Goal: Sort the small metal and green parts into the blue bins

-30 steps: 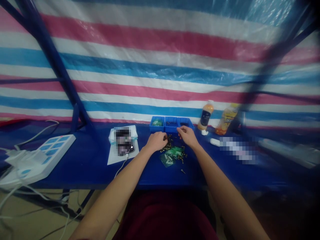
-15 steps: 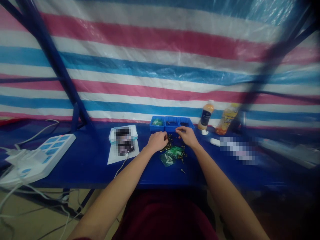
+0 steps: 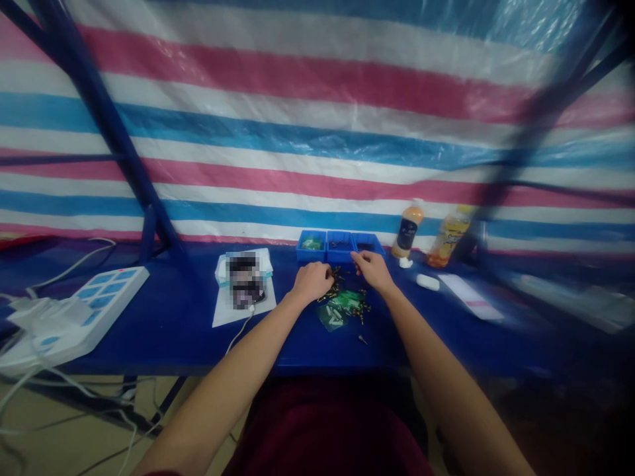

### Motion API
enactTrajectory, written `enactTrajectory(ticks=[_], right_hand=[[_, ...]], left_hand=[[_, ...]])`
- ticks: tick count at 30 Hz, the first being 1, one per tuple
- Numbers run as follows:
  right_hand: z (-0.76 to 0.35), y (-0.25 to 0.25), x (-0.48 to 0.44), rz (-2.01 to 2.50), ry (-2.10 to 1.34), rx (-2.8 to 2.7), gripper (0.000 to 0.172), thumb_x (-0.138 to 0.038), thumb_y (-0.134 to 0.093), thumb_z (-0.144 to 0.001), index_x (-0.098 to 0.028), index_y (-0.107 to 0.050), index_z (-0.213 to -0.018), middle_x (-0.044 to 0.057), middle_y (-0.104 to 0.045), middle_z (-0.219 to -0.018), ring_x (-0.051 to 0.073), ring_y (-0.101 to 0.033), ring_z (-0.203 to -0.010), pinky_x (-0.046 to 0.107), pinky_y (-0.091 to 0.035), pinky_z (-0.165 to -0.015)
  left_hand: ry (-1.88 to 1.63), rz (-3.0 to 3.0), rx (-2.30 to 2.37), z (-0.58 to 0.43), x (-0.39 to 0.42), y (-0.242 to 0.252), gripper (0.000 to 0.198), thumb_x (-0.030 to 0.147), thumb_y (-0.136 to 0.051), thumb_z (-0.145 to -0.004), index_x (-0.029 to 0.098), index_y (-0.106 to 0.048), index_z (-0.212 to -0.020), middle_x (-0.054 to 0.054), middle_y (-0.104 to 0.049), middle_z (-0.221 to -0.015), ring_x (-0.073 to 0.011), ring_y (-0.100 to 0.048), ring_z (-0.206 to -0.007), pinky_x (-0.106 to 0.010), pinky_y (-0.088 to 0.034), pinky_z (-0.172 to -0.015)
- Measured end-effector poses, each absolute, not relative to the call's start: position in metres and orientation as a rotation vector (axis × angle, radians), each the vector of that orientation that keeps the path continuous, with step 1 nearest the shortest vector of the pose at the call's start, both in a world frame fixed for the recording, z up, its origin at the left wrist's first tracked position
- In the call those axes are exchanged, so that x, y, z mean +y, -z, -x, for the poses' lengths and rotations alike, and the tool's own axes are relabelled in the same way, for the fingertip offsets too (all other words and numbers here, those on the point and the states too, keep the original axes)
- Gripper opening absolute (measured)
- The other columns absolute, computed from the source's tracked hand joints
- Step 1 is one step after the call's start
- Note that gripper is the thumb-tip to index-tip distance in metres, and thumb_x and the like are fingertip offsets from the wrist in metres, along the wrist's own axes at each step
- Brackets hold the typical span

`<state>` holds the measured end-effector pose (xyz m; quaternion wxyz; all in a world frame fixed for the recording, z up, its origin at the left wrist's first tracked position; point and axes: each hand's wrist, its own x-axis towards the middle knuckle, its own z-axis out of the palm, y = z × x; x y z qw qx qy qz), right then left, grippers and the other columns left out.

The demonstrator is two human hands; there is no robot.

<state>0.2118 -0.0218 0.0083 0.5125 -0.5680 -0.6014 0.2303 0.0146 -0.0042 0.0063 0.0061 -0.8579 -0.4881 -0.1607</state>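
Note:
My left hand [image 3: 312, 280] rests on the blue table with its fingers curled at the left edge of a pile of small brass-coloured and dark screws [image 3: 338, 285]. My right hand [image 3: 372, 270] is raised beside the bins, thumb and fingertips pinched together; anything in either hand is too small or hidden to name. Green plastic pieces [image 3: 350, 301] and a small clear bag [image 3: 333, 317] with white pieces lie just nearer to me. One loose screw [image 3: 362, 340] lies apart. Behind the pile stand three blue bins: the left bin [image 3: 311, 255] holds green pieces, the middle bin [image 3: 340, 256] and right bin [image 3: 380, 249] small dark parts.
Left are a white power strip [image 3: 106, 307] with plugs and cables, and a blurred-out item on white paper [image 3: 223, 315]. Two drink bottles, one orange [image 3: 407, 231] and one yellow-labelled [image 3: 449, 238], stand at the back right. Nearer lie a white case [image 3: 427, 282] and a pale flat slab [image 3: 469, 297].
My right hand has shifted slightly, and its thumb and fingers have drawn closer together. My left hand stays at the screws almost unmoved.

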Motion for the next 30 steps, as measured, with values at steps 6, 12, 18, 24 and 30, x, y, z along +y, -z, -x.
enactTrajectory(ticks=[6, 12, 18, 24, 30], right_hand=[[-0.217, -0.006, -0.019, 1.364, -0.669, -1.33, 0.038, -0.055, -0.066, -0.074, -0.016, -0.066, -0.074, 0.003, -0.066, -0.066, 0.011, -0.053, -0.049, 0.024, -0.041, -0.051], [-0.224, -0.002, -0.015, 1.457, -0.783, -1.115, 0.039, -0.054, -0.064, -0.075, -0.017, -0.058, -0.061, -0.001, -0.052, -0.049, 0.009, -0.039, -0.041, 0.022, -0.029, -0.04], [-0.222, -0.01, -0.017, 1.19, -0.815, -1.012, 0.058, -0.053, -0.071, -0.071, -0.016, -0.062, -0.115, 0.003, -0.067, -0.078, 0.008, -0.045, -0.045, 0.021, -0.028, -0.039], [-0.215, -0.008, -0.018, 1.244, -0.814, -1.202, 0.047, -0.049, -0.071, -0.072, -0.014, -0.068, -0.104, 0.002, -0.065, -0.07, 0.007, -0.044, -0.045, 0.021, -0.032, -0.042], [-0.212, -0.007, -0.018, 1.306, -0.789, -1.25, 0.039, -0.048, -0.068, -0.075, -0.015, -0.069, -0.096, 0.002, -0.065, -0.068, 0.008, -0.045, -0.045, 0.022, -0.034, -0.043]], left_hand=[[0.572, 2.714, -1.537, -0.014, -0.004, -0.006, 0.02, 0.028, -0.053, -0.083, 0.022, -0.069, -0.092, -0.007, -0.072, -0.093, -0.0233, -0.066, -0.087, -0.03, -0.049, -0.073], [0.65, 2.742, -1.57, -0.013, -0.003, -0.009, 0.018, 0.024, -0.054, -0.082, 0.022, -0.07, -0.091, -0.006, -0.073, -0.092, -0.0233, -0.067, -0.087, -0.03, -0.05, -0.075], [0.667, 2.748, -1.558, -0.011, -0.003, -0.008, 0.02, 0.024, -0.055, -0.082, 0.023, -0.07, -0.096, -0.005, -0.074, -0.095, -0.0229, -0.067, -0.089, -0.03, -0.049, -0.077], [0.596, 2.758, -1.533, -0.013, -0.003, -0.006, 0.022, 0.03, -0.054, -0.084, 0.023, -0.071, -0.095, -0.006, -0.074, -0.095, -0.0232, -0.067, -0.089, -0.031, -0.049, -0.077], [0.562, 2.755, -1.517, -0.013, -0.005, -0.007, 0.021, 0.03, -0.052, -0.085, 0.024, -0.072, -0.09, -0.006, -0.074, -0.093, -0.0243, -0.067, -0.088, -0.032, -0.048, -0.077]])
